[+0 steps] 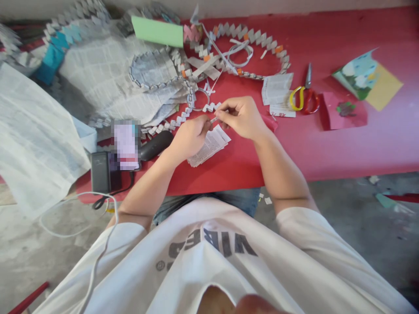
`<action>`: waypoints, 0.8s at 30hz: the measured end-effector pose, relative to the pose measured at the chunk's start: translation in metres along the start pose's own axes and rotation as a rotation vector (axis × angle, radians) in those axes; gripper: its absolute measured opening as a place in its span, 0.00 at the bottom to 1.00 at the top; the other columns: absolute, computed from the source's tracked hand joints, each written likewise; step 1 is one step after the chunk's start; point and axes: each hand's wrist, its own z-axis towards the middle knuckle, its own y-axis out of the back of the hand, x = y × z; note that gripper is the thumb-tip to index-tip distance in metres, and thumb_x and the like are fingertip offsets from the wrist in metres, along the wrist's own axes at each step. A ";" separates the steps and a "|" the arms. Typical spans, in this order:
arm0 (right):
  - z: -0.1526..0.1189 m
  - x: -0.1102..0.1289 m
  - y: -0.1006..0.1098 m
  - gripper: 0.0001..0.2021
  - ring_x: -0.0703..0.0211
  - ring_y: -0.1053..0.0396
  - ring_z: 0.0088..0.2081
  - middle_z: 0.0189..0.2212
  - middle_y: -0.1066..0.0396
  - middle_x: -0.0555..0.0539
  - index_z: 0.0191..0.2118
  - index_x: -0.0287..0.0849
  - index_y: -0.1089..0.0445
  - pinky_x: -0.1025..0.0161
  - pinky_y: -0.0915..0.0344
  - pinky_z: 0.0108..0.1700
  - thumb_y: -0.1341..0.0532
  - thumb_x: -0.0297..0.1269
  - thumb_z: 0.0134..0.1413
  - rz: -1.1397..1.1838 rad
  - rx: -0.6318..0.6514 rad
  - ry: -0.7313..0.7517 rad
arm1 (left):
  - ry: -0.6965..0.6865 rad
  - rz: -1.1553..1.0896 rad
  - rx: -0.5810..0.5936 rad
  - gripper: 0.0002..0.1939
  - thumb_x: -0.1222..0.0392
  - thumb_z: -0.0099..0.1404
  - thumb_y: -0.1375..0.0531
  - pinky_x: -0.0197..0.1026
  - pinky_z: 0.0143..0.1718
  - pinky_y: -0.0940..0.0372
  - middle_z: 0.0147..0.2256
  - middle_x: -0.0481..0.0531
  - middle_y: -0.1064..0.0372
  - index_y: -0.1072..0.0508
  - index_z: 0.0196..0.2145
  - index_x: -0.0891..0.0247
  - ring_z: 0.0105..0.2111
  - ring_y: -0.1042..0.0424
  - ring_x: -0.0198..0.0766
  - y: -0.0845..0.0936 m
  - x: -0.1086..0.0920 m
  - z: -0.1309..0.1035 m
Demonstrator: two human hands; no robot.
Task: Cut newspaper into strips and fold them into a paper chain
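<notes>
Between my two hands is a small folded strip of printed paper (214,119), pinched at both ends. My left hand (191,136) is closed on its left end, and the fingertips of my right hand (240,117) grip the other end. Just beyond my fingers lies the near end of a zigzag chain of folded paper (212,107); whether it joins the strip I cannot tell. A stack of cut printed paper pieces (214,146) sits on the red table (229,174) beneath my hands, partly covered by the left one.
Newspaper sheets (98,74) and a larger folded-paper chain (262,37) spread along the back. Scissors (306,93) with yellow and red handles lie to the right, beside coloured papers (384,85). A blurred phone (126,144), black case (157,145) and power bank (101,172) lie left.
</notes>
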 end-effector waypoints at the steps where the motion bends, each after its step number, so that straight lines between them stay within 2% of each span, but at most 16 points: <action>1: 0.000 0.000 0.000 0.18 0.62 0.27 0.25 0.25 0.25 0.50 0.34 0.44 0.22 0.62 0.33 0.27 0.28 0.55 0.64 -0.020 0.003 0.011 | 0.008 0.025 0.004 0.12 0.61 0.79 0.47 0.45 0.37 0.40 0.32 0.53 0.26 0.27 0.38 0.59 0.32 0.29 0.42 0.001 -0.001 0.000; 6: -0.002 -0.002 0.002 0.16 0.62 0.27 0.25 0.25 0.25 0.51 0.33 0.45 0.22 0.62 0.32 0.27 0.27 0.51 0.64 -0.043 0.022 0.014 | 0.033 0.114 0.011 0.11 0.61 0.79 0.48 0.45 0.38 0.40 0.35 0.54 0.24 0.27 0.40 0.59 0.33 0.26 0.44 0.002 -0.003 -0.001; 11: -0.001 -0.003 0.003 0.12 0.64 0.30 0.22 0.23 0.26 0.52 0.34 0.46 0.21 0.63 0.34 0.24 0.26 0.46 0.63 0.020 0.030 -0.064 | 0.008 0.132 -0.026 0.09 0.61 0.77 0.45 0.43 0.34 0.48 0.29 0.51 0.29 0.28 0.37 0.58 0.27 0.34 0.42 0.000 0.005 0.001; 14: -0.001 -0.004 0.004 0.11 0.64 0.31 0.21 0.23 0.26 0.52 0.35 0.46 0.21 0.64 0.35 0.23 0.25 0.45 0.62 0.049 0.035 -0.088 | -0.007 0.044 -0.014 0.09 0.62 0.76 0.43 0.43 0.33 0.50 0.28 0.50 0.31 0.30 0.34 0.58 0.26 0.36 0.40 0.003 0.005 0.001; 19: -0.002 -0.004 0.003 0.10 0.63 0.30 0.22 0.23 0.26 0.52 0.36 0.47 0.20 0.62 0.33 0.25 0.26 0.47 0.63 0.025 0.059 -0.049 | 0.034 -0.161 0.138 0.12 0.60 0.79 0.47 0.42 0.30 0.45 0.26 0.49 0.33 0.30 0.35 0.59 0.26 0.36 0.37 0.007 0.000 0.000; 24: -0.002 -0.002 0.002 0.08 0.62 0.28 0.25 0.26 0.24 0.51 0.37 0.47 0.20 0.61 0.31 0.28 0.25 0.44 0.61 0.045 0.057 -0.021 | 0.055 -0.383 0.201 0.14 0.57 0.81 0.48 0.39 0.27 0.45 0.23 0.46 0.38 0.30 0.36 0.60 0.22 0.41 0.33 0.004 0.004 0.002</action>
